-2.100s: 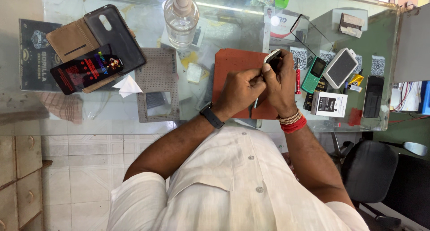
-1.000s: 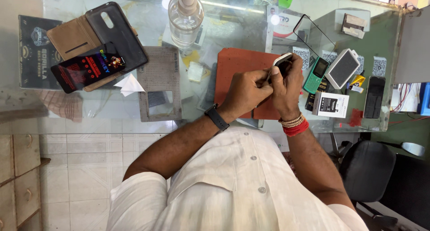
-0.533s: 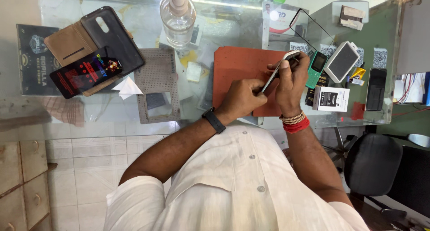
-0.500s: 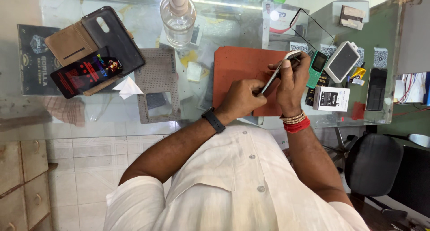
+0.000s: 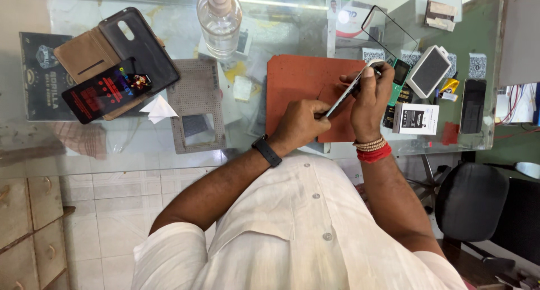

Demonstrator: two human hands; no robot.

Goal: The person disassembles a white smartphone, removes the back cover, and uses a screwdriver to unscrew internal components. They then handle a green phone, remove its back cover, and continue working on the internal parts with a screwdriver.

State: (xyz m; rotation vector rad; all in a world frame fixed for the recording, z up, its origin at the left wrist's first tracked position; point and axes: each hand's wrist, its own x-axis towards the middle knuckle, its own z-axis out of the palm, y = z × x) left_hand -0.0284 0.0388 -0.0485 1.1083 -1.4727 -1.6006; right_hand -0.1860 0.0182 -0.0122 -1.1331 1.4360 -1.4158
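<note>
**Phone held edge-up over the red mat**

On the glass bench (image 5: 140,149), the left hand (image 5: 301,123) pinches the lower end of a slim phone (image 5: 346,96); the right hand (image 5: 372,96) clasps its upper end, tilting it above the red mat (image 5: 295,82), seemingly to expose its edge.

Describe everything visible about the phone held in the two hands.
The phone is a thin slab seen almost edge-on, with a pale silvery rim, tilted over the red-brown mat on the glass desk. The left hand pinches its lower end; the right hand grips its upper end. Its face is hidden.
</note>
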